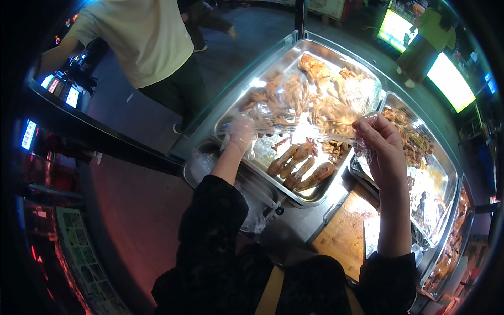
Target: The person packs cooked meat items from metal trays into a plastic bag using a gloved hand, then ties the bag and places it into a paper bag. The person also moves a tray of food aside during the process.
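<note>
Clear plastic film [303, 129] stretches between my two hands over a large metal tray [308, 202]. My right hand [380, 132] pinches its right end between thumb and fingers, with some film bunched below. On the left, my left hand [241, 132] is blurred and looks covered by a thin clear glove; it grips the film's other end. Beneath the film, and partly veiled by it, lie cooked poultry pieces [315, 69]. In the tray's near part, several long brown cooked meat pieces [301, 167] lie side by side, uncovered.
To the right stand a second film-covered tray of cooked food [409, 138] and a third tray [453, 252]. A wooden cutting board [340, 226] lies nearer me. Plastic bags [252, 204] sit at left. Beyond a glass guard [246, 82] stands a person [145, 43].
</note>
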`<action>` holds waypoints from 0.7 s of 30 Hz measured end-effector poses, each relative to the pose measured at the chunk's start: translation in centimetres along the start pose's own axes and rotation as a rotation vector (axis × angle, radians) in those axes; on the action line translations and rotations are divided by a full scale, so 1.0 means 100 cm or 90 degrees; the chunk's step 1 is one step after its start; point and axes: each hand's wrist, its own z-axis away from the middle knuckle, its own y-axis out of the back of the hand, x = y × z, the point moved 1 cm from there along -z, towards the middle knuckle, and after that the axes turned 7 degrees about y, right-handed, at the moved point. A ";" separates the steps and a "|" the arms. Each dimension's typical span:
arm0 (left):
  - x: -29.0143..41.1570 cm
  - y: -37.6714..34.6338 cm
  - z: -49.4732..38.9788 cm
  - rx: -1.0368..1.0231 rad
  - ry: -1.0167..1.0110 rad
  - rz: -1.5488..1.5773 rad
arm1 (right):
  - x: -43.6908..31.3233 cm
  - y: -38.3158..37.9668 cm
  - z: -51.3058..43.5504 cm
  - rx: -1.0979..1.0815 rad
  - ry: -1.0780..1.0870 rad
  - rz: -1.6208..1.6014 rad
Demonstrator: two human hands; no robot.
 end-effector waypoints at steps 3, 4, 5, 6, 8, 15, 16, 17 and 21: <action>0.013 0.023 0.033 -0.043 -0.005 0.436 | -0.001 -0.001 -0.002 -0.012 0.015 -0.004; 0.005 -0.012 0.039 0.025 -0.062 0.800 | -0.001 -0.005 -0.003 -0.028 0.014 -0.017; 0.008 -0.026 0.040 0.048 -0.082 0.926 | 0.001 -0.004 -0.003 -0.030 0.013 -0.023; 0.011 -0.031 0.046 0.072 -0.107 1.050 | 0.003 -0.003 -0.002 -0.054 0.010 -0.034; 0.024 -0.039 0.048 0.085 -0.098 0.831 | 0.004 -0.005 -0.003 -0.041 0.010 -0.029; 0.067 0.033 0.018 0.202 -0.192 0.390 | -0.001 -0.003 0.000 -0.021 0.015 -0.009; 0.070 0.034 0.011 0.193 -0.173 0.361 | -0.001 -0.002 0.000 -0.018 0.017 -0.004; 0.073 0.037 -0.001 0.182 -0.141 0.326 | -0.002 -0.001 0.001 -0.015 0.020 0.001; 0.070 0.040 -0.037 0.156 -0.011 0.227 | -0.001 -0.008 -0.002 -0.023 0.036 -0.013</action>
